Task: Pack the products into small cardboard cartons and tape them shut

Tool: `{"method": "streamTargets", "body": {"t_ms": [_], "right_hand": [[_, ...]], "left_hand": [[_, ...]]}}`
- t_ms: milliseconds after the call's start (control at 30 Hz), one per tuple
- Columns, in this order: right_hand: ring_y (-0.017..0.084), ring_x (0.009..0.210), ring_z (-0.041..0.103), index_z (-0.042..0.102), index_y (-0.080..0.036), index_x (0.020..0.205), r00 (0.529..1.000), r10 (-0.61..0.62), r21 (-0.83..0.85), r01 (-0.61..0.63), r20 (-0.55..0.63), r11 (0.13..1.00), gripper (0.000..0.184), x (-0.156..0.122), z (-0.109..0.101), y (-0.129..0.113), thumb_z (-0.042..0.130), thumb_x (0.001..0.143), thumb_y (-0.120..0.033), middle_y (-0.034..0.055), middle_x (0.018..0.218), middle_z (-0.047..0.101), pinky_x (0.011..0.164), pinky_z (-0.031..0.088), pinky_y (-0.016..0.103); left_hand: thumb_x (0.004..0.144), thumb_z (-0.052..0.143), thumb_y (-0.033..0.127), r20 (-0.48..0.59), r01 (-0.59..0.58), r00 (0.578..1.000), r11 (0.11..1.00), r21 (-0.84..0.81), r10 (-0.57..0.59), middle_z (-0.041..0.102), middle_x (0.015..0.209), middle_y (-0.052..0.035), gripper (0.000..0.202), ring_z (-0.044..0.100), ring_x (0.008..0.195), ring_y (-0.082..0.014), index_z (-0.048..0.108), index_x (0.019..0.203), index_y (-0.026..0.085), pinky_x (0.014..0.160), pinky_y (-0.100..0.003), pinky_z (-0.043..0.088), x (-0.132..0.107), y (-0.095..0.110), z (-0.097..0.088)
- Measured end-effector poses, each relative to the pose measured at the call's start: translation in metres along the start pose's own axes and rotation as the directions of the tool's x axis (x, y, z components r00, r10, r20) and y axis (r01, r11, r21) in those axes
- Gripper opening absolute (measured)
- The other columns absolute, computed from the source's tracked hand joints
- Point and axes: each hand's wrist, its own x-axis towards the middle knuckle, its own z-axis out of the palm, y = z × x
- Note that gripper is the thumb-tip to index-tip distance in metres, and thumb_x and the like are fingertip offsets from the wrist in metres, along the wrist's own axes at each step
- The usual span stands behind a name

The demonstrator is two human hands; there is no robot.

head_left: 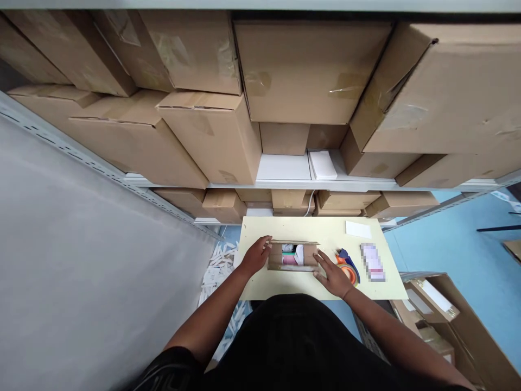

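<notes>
A small open cardboard box (275,262) sits on a pale yellow table (321,233), with pink, white and green items showing inside. My left hand (255,255) rests against the box's left side, fingers curled round its edge. My right hand (332,274) lies at the box's right front corner, fingers stretched along its side. Just right of that hand lies an orange and blue tape dispenser (348,266).
A white paper slip (358,229) and a small flat packet (372,262) lie on the table's right part. Metal shelves behind hold many large cardboard boxes (309,70). An open carton (439,309) stands on the blue floor at right. White paper strips (217,269) litter the floor at left.
</notes>
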Motion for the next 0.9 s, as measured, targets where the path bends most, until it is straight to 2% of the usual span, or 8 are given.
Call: {"method": "streamTargets", "body": {"t_ms": [100, 167, 267, 367, 500, 633, 767, 900], "right_hand": [[0.026, 0.135, 0.054, 0.046, -0.021, 0.146, 0.960, 0.186, 0.180, -0.149, -0.208, 0.972, 0.054, 0.007, 0.024, -0.015, 0.043, 0.099, -0.047, 0.0134, 0.150, 0.053, 0.106, 0.050, 0.040], [0.026, 0.122, 0.062, 0.048, -0.019, 0.140, 0.914, 0.306, 0.246, -0.243, -0.265, 0.938, 0.052, 0.015, 0.036, -0.024, 0.045, 0.097, -0.049, 0.0139, 0.137, 0.061, 0.101, 0.052, 0.040], [0.025, 0.102, 0.069, 0.046, -0.018, 0.137, 0.867, 0.425, 0.289, -0.350, -0.262, 0.891, 0.053, 0.023, 0.043, -0.032, 0.048, 0.095, -0.050, 0.0122, 0.121, 0.067, 0.092, 0.054, 0.041], [0.024, 0.098, 0.070, 0.043, -0.020, 0.138, 0.879, 0.428, 0.327, -0.350, -0.210, 0.878, 0.054, 0.020, 0.037, -0.031, 0.051, 0.094, -0.051, 0.0102, 0.122, 0.068, 0.086, 0.055, 0.038], [0.027, 0.113, 0.065, 0.053, -0.021, 0.130, 0.890, 0.390, 0.167, -0.358, -0.237, 0.919, 0.043, -0.007, 0.017, -0.007, 0.049, 0.094, -0.044, 0.0111, 0.128, 0.066, 0.098, 0.051, 0.042], [0.037, 0.125, 0.057, 0.056, -0.014, 0.132, 0.803, 0.472, -0.158, -0.552, -0.365, 0.819, 0.047, -0.030, -0.008, 0.033, 0.050, 0.089, -0.033, 0.0210, 0.129, 0.062, 0.105, 0.045, 0.049], [0.038, 0.117, 0.063, 0.058, -0.012, 0.129, 0.689, 0.693, -0.186, -0.724, -0.210, 0.664, 0.047, -0.019, -0.023, 0.068, 0.055, 0.085, -0.029, 0.0246, 0.124, 0.064, 0.091, 0.049, 0.043], [0.035, 0.096, 0.071, 0.063, -0.013, 0.110, 0.665, 0.739, -0.158, -0.745, -0.103, 0.648, 0.031, 0.001, -0.026, 0.090, 0.057, 0.083, -0.028, 0.0216, 0.105, 0.070, 0.074, 0.050, 0.039]], "left_hand": [[0.100, 0.045, 0.039, 0.039, -0.077, 0.996, 0.997, -0.025, 0.078, 0.061, 0.142, -0.0094, 0.040, 0.057, 0.132, -0.0238, 0.062, 0.131, 0.021, 0.112, -0.042, 0.047, -0.012, -0.007, -0.002], [0.100, 0.046, 0.040, 0.061, -0.116, 0.991, 0.993, -0.019, 0.116, 0.057, 0.148, -0.0102, 0.040, 0.052, 0.138, -0.0244, 0.062, 0.131, 0.021, 0.114, -0.043, 0.046, -0.020, -0.011, -0.001], [0.099, 0.050, 0.042, 0.054, -0.161, 0.986, 0.985, 0.060, 0.158, 0.053, 0.151, -0.0112, 0.041, 0.048, 0.141, -0.0249, 0.062, 0.131, 0.020, 0.119, -0.045, 0.040, -0.026, -0.016, 0.006], [0.098, 0.052, 0.040, 0.008, -0.184, 0.983, 0.967, 0.179, 0.185, 0.053, 0.150, -0.0120, 0.035, 0.048, 0.140, -0.0267, 0.066, 0.124, 0.020, 0.120, -0.047, 0.038, -0.027, -0.018, 0.019], [0.098, 0.052, 0.033, -0.037, -0.179, 0.978, 0.924, 0.339, 0.203, 0.057, 0.143, -0.0128, 0.024, 0.051, 0.132, -0.0303, 0.069, 0.108, 0.020, 0.114, -0.049, 0.042, -0.022, -0.012, 0.034], [0.098, 0.049, 0.027, -0.017, -0.166, 0.980, 0.853, 0.494, 0.201, 0.062, 0.131, -0.0150, 0.021, 0.051, 0.124, -0.0361, 0.069, 0.099, 0.020, 0.106, -0.055, 0.040, -0.016, 0.004, 0.039], [0.096, 0.042, 0.013, 0.125, -0.242, 0.970, 0.833, 0.497, 0.207, 0.064, 0.119, -0.0163, 0.028, 0.055, 0.115, -0.0349, 0.069, 0.102, 0.019, 0.100, -0.052, 0.042, -0.014, 0.017, 0.047], [0.089, 0.044, 0.007, 0.181, -0.222, 0.970, 0.887, 0.405, 0.161, 0.064, 0.116, -0.0149, 0.034, 0.059, 0.108, -0.0320, 0.070, 0.108, 0.020, 0.094, -0.047, 0.048, -0.013, 0.025, 0.060]]}}
